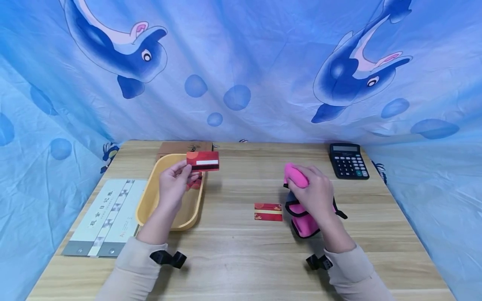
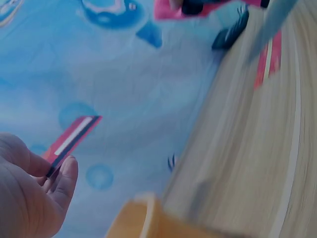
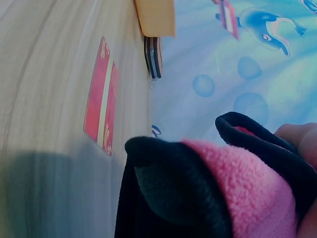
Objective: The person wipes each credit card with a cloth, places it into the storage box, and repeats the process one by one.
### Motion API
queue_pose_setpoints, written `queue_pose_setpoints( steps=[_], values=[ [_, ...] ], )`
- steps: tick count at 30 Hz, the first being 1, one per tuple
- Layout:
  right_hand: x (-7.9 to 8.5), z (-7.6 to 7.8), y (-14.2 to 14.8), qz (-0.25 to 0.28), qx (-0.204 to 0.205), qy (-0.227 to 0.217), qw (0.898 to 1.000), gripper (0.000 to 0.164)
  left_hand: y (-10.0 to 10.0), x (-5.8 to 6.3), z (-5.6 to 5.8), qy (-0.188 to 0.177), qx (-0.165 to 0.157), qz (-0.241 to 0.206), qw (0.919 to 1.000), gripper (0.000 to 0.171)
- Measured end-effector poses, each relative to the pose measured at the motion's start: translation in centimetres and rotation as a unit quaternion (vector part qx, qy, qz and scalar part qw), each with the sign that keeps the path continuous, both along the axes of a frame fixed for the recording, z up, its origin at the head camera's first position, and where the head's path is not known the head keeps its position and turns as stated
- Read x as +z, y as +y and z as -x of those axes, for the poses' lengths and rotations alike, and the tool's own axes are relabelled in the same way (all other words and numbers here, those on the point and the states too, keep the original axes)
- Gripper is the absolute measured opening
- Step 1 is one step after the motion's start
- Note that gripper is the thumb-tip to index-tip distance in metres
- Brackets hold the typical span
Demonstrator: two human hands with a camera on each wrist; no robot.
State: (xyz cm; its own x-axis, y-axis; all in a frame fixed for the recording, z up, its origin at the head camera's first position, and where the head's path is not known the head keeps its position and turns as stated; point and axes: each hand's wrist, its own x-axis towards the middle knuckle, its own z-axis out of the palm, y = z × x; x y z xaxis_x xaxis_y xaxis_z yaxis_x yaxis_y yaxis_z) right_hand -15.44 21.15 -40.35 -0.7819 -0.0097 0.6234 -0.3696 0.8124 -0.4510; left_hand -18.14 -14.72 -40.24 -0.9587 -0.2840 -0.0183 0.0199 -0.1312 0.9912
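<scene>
My left hand (image 1: 172,184) pinches a red card (image 1: 203,155) with a white strip and a dark stripe between thumb and fingers, raised over the yellow basket (image 1: 194,220). The left wrist view shows the same card (image 2: 74,136) tilted, its lower corner in the fingertips. My right hand (image 1: 315,193) grips the top of a pink fleece item (image 1: 306,225) with black edging, at the right of the table. Close up in the right wrist view, the pink fleece (image 3: 255,186) has dark openings; its kind is unclear. Between the hands lies a second red card (image 1: 268,217) with a pale gold band.
Red pieces (image 1: 193,184) lie inside the basket, partly behind my left hand. A white and grey folder (image 1: 101,213) lies left of the basket, and a brown case (image 1: 169,147) is behind it. At the back right sits a black calculator (image 1: 348,161). A blue dolphin-print curtain (image 1: 263,62) surrounds the table.
</scene>
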Motion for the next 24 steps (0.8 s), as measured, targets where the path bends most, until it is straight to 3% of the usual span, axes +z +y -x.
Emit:
queue_pose_setpoints(
  steps=[12,20,24],
  values=[
    [-0.5,-0.1,0.0,0.005,-0.002,-0.014,1.0,0.039,-4.9,-1.6,0.3,-0.055,0.027,0.039,0.9974,0.037],
    [-0.5,-0.1,-0.2,0.007,0.001,-0.017,1.0,0.039,-6.1,-2.7,0.7,-0.09,-0.055,0.104,0.989,0.045],
    [-0.5,-0.1,-0.3,0.007,0.003,-0.023,1.0,0.039,-6.4,-3.1,0.9,-0.104,-0.078,0.136,0.9821,0.045]
  ],
)
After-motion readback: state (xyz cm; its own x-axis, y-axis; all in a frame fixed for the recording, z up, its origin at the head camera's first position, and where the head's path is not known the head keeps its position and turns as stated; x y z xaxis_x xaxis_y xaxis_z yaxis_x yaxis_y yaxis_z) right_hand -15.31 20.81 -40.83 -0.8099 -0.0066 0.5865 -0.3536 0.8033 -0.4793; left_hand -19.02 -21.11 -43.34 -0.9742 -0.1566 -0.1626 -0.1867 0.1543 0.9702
